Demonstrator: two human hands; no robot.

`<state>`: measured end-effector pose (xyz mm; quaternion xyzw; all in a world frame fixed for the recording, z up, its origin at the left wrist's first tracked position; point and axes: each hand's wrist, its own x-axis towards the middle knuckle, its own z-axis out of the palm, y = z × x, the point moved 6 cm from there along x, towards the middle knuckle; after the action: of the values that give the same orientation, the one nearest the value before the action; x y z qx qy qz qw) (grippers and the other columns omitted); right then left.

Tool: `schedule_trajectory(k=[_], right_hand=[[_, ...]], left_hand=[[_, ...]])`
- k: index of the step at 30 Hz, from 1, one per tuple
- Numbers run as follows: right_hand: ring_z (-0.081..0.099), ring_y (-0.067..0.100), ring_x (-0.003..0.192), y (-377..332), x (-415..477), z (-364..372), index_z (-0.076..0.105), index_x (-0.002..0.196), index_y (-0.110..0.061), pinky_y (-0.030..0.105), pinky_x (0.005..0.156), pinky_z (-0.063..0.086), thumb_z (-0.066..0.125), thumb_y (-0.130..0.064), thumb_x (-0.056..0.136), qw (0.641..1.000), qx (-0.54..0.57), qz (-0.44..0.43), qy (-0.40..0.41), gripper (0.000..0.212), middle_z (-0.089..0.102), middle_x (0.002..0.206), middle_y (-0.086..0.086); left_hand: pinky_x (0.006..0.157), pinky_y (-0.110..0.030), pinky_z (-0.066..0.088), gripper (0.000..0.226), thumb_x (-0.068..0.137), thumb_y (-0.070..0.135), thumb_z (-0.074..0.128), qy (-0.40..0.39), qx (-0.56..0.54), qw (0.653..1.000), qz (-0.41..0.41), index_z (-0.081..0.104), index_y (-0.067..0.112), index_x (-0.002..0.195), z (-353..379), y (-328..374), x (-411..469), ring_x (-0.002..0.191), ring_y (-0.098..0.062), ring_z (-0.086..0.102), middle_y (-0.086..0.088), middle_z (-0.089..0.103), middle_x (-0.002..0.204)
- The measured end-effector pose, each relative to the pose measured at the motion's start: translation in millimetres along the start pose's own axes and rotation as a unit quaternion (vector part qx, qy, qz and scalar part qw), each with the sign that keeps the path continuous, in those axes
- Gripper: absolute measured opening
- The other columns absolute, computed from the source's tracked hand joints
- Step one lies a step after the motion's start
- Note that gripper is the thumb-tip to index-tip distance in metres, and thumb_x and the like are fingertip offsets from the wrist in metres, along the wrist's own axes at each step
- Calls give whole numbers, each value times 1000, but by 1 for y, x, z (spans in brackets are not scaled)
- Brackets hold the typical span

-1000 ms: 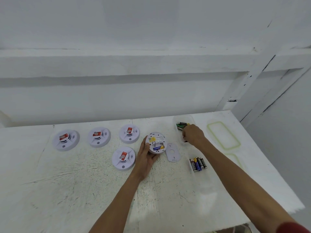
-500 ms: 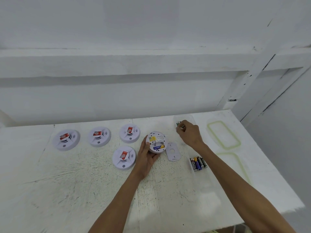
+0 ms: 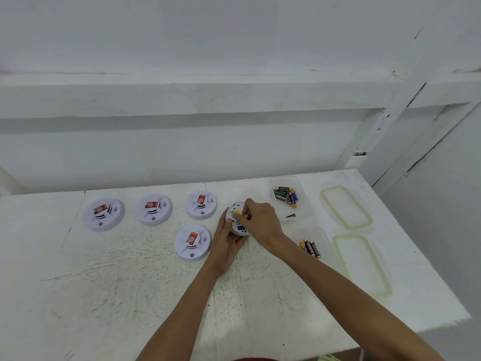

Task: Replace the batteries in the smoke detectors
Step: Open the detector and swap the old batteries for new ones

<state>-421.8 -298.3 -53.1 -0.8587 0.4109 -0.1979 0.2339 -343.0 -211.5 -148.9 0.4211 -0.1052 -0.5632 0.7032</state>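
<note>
Our left hand grips one detector; our right hand pinches over it, what we cannot tell. Four other detectors lie near.

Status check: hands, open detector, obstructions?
Left hand grips upturned white round smoke detector. Right hand fingers curled at its battery bay; pinch unclear. Four face-up white detectors sit apart, left.

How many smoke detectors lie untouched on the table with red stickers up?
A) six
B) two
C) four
C: a back row of three plus one nearer detector show red stickers, while the left hand grips a fifth detector.
</note>
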Motion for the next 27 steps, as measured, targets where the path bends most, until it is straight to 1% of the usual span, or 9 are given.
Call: schedule_trajectory(k=[3,6,8,12,14,16,20,24,27], right_hand=[[58,23,65,-6,-3,4,54,84,-14,37,58,50,66,-40,91,999,-32,-38,1,29,65,74,5],[56,23,66,-4,-4,7,57,86,-13,38,59,51,66,-41,90,998,-35,-44,2,29,62,77,4],[57,20,68,-1,-6,9,61,87,-14,37,61,52,69,-41,87,999,-7,-41,1,28,62,79,3],[62,10,72,5,-8,7,66,90,-19,26,64,53,78,-40,80,995,93,-29,-26,27,65,83,-3],[61,6,74,4,-10,8,68,91,-21,22,65,52,79,-42,79,994,93,-39,-49,26,64,85,-5],[61,5,74,4,-10,9,71,93,-22,18,66,50,78,-42,79,994,91,-43,-53,25,64,86,-6],[63,4,77,4,-12,7,76,95,-22,22,72,54,74,-44,80,993,86,-53,-52,26,69,87,-6],[66,3,87,9,-15,3,79,103,-25,20,79,55,71,-50,80,991,107,-46,-60,35,73,95,-6],[66,2,88,15,-17,3,79,105,-24,20,79,54,74,-45,83,988,139,-30,-56,31,74,97,-5]], left_hand=[[112,-49,47,44,112,28,37,-6,-2,1000,-4,42,21,155,1,0,0,140,-33,52,-15,55,151],[114,-50,44,44,113,27,36,-13,-8,1000,-5,40,21,157,1,0,0,143,-34,49,-17,52,153],[113,-50,44,44,114,26,35,-12,-20,1000,-10,39,20,157,1,0,-1,143,-34,49,-17,52,153],[113,-51,45,44,114,26,32,-13,-27,999,-18,40,17,157,1,0,-2,142,-36,50,-22,51,152],[111,-49,47,45,113,30,35,-14,-20,1000,-20,40,15,156,2,2,-2,140,-37,51,-25,49,152],[113,-51,46,47,111,31,41,-22,-4,1000,-18,40,13,155,4,2,-3,141,-37,51,-25,49,152],[120,-61,33,47,111,26,43,-34,20,999,-10,38,16,157,6,2,-2,141,-36,51,-19,54,151],[120,-62,31,47,111,23,43,-35,27,999,-5,37,18,157,5,2,-1,139,-37,53,-18,55,150],[119,-62,33,46,112,25,41,-41,29,999,2,36,16,157,6,1,-1,138,-39,53,-21,54,149]])
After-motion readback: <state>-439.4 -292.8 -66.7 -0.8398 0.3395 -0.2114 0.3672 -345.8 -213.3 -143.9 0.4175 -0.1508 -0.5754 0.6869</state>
